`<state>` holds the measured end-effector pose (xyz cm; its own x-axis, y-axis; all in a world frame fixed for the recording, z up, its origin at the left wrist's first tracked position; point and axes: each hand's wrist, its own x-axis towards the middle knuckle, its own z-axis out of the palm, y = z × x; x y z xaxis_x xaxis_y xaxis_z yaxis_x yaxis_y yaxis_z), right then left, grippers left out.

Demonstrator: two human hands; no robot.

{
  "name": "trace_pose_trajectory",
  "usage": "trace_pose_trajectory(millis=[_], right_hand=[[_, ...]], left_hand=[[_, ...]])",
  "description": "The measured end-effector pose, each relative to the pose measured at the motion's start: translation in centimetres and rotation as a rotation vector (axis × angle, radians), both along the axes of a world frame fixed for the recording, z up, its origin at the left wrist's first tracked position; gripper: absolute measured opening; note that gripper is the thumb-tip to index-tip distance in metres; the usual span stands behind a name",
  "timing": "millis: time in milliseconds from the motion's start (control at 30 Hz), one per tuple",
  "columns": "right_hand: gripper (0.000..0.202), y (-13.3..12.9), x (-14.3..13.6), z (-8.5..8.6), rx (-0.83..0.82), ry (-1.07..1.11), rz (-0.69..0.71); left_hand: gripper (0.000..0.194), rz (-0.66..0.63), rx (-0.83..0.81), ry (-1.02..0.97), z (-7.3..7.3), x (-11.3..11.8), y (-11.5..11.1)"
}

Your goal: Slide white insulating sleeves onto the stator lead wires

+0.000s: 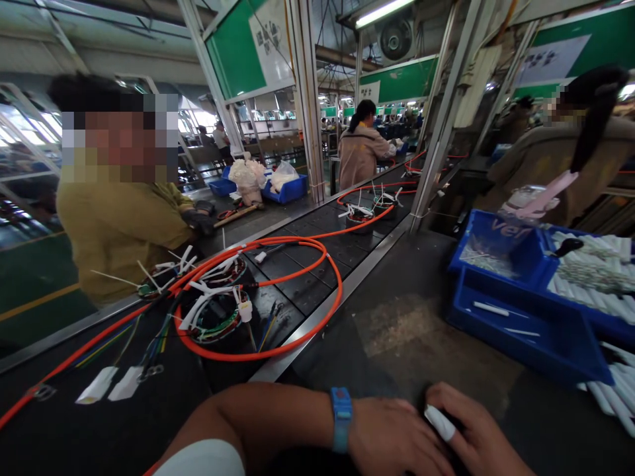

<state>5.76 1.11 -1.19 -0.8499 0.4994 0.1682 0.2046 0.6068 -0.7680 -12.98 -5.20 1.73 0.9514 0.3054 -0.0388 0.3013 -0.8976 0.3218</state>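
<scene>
As left hand (397,433) and right hand (473,430) lie close, orange cable (233,356) loops beyond

Although the two sit side by side over the near part of the table (397,324), each grip shows only partly: fingers loosely bent, some tips hidden, so I cannot tell whether anything is held. White wrap (440,423) covers one digit of the right hand.

Handled well, this moment asks for relaxed wrists, no hard pinching with the wrapped digit, and the left forearm (268,410) kept off the springy-looking coil, since a nudge could drag its leads.

Smooth and round, the cable lies left of the hands, mostly past the metal rail (371,256). Its loop runs around a wound ring (217,332), green and copper in tone, bristling with pliable-looking white sleeves (198,301) and a boxy connector (245,311). To the right, a straight-walled blue tray (516,344) of hard plastic holds slim white tubes (491,309). The table top is dark, with a scuffed brownish patch.
</scene>
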Motion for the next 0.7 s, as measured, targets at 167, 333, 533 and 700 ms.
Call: trace_pose_trajectory(millis=[167,333,533,700], right_hand=[[0.029,-0.08,-0.02,0.04,-0.010,-0.009,-0.020],[0.028,-0.09,-0.01,0.22,-0.027,-0.043,0.001],[0.024,0.06,0.22,-0.36,-0.039,-0.029,-0.021],[0.019,0.27,0.42,-0.52,-0.072,-0.086,0.013]], left_hand=[[0.039,0.019,-0.006,0.016,0.31,0.01,-0.14],[0.038,0.013,-0.010,-0.012,0.26,0.04,-0.22],[0.036,0.035,-0.056,-0.009,0.03,-0.10,-0.20],[0.035,0.005,-0.026,-0.032,-0.04,-0.19,-0.09]])
